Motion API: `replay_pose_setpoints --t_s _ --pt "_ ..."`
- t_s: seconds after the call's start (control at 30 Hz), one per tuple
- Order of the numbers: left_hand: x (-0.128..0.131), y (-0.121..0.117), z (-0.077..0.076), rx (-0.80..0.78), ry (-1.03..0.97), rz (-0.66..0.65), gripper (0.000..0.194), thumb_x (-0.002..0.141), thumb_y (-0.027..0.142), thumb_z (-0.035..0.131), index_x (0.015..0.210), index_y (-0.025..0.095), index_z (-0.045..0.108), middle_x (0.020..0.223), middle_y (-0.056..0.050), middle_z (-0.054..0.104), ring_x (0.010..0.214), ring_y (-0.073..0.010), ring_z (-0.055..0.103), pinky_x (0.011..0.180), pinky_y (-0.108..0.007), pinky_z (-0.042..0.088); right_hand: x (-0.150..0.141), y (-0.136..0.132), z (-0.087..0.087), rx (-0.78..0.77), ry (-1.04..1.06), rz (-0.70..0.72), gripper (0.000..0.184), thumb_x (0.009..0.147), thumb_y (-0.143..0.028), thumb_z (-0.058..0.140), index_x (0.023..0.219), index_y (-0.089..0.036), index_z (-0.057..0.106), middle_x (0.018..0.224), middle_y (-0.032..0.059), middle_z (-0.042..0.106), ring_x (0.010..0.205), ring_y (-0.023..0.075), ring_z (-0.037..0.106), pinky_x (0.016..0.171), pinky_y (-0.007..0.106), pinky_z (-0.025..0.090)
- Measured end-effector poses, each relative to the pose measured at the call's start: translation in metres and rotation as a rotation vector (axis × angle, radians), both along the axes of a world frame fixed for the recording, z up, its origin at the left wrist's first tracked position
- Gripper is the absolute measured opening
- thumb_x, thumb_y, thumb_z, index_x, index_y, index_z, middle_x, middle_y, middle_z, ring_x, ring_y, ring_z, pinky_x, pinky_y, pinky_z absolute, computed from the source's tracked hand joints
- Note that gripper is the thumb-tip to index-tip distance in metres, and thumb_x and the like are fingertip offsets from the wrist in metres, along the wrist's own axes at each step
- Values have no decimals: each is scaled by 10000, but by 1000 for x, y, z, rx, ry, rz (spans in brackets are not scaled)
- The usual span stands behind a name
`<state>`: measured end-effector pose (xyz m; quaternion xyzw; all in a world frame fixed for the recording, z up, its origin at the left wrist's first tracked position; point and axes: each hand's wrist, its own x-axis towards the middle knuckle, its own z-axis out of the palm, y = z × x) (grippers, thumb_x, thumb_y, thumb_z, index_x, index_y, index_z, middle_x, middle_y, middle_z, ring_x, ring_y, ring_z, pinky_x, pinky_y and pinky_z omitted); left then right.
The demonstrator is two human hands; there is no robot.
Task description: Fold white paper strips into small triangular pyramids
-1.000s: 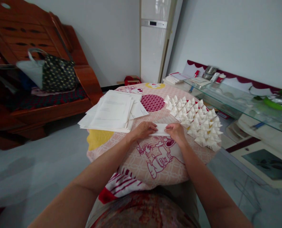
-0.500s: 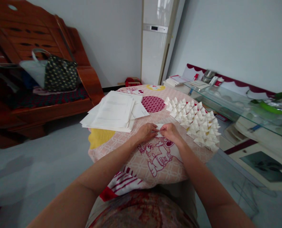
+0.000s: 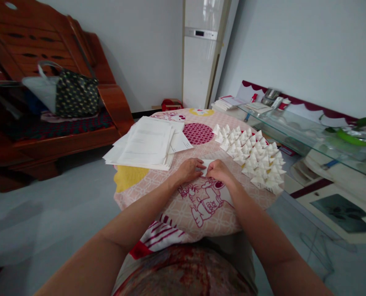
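A small white piece of folded paper (image 3: 205, 163) lies on the cloth-covered round table between my hands. My left hand (image 3: 190, 170) holds its left end against the table, with fingers bent over it. At the right side, my right hand (image 3: 219, 170) is closed in a pinch on the paper, thumb and fingertips close together. The near part of the paper is partly hidden by my fingers. To the left lies a stack of white paper sheets (image 3: 149, 142), some with faint print. Rows of several pointed folded paper pieces (image 3: 253, 154) stand at the right.
The patterned tablecloth (image 3: 220, 220) hangs over the table's near edge. Right of the table is a glass-topped stand (image 3: 306, 135) with papers, cups and a green bowl (image 3: 357, 137). A wooden bench (image 3: 115, 105) with bags (image 3: 76, 94) is at left. A tall white cabinet unit (image 3: 198, 68) stands behind.
My hands stay at the paper, and its visible part between my fingers has changed shape slightly. The whole view has shifted a little; the stack and folded pieces lie as before.
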<state>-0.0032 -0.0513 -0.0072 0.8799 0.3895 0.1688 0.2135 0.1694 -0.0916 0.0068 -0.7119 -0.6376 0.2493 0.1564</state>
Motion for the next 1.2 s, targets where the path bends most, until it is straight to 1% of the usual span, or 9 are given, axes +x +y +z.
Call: replay_pose_setpoints --t_s 0.17,0.33,0.43,0.53,0.67,0.87,0.97,1.03,1.2 --pt "0 2 -3 -13 -25 11 355 781 175 702 1115 250 796 1329 -40 697 1212 -248 660 1118 -391 484 21 -8 3 -77 123 -85 65 659 -90 687 614 -133 669 425 -26 561 360 94 493 406 185 339" --pt "0 2 -4 -20 -40 12 364 773 163 709 1115 249 795 1329 -38 697 1211 -247 660 1128 -391 474 43 -18 10 -79 177 -176 196 650 -90 675 512 -171 562 361 -51 498 301 85 411 353 191 295" --pt "0 2 -4 -21 -48 13 352 779 168 713 1112 243 798 1328 -42 696 1206 -251 663 1120 -375 478 40 -19 14 -46 242 -158 162 664 -85 668 547 -164 588 386 -45 521 320 86 442 353 179 300" --pt "1 1 -4 -27 -34 37 341 786 207 727 1118 243 795 1328 -44 694 1210 -247 660 1119 -363 474 23 -16 12 41 346 -89 54 721 -114 665 674 -137 674 492 -16 610 392 87 533 394 158 355" --pt "3 -2 -4 -9 -31 55 341 782 239 738 1118 233 794 1329 -64 688 1217 -259 654 1116 -366 475 2 -11 3 54 210 -42 42 730 -123 674 721 -139 712 527 -5 635 444 98 573 442 164 384" --pt "2 -3 -4 -24 -16 57 432 752 193 735 1181 227 773 1426 -84 620 1298 -286 600 1155 -383 438 -1 -11 -2 81 78 -24 45 714 -137 697 727 -150 738 562 -1 650 498 116 586 511 200 421" --pt "-7 0 -3 -40 13 41 503 749 139 696 1246 206 741 1484 -102 569 1346 -289 559 1185 -394 403 0 -11 -3 102 76 -26 42 702 -134 708 719 -152 741 574 -2 656 501 113 577 515 202 415" --pt "-17 4 -1 -39 42 27 576 735 104 669 1297 228 707 1511 -78 546 1366 -288 539 1191 -411 397 0 -10 -5 117 79 -24 41 702 -132 710 719 -152 742 583 -1 663 506 112 574 524 205 414" --pt "-43 15 4 -56 110 -116 657 735 60 612 1369 228 641 1571 -74 480 1422 -280 480 1197 -416 376 -1 -13 -2 114 50 4 56 742 -116 693 740 -144 741 618 15 685 562 128 605 560 217 419"
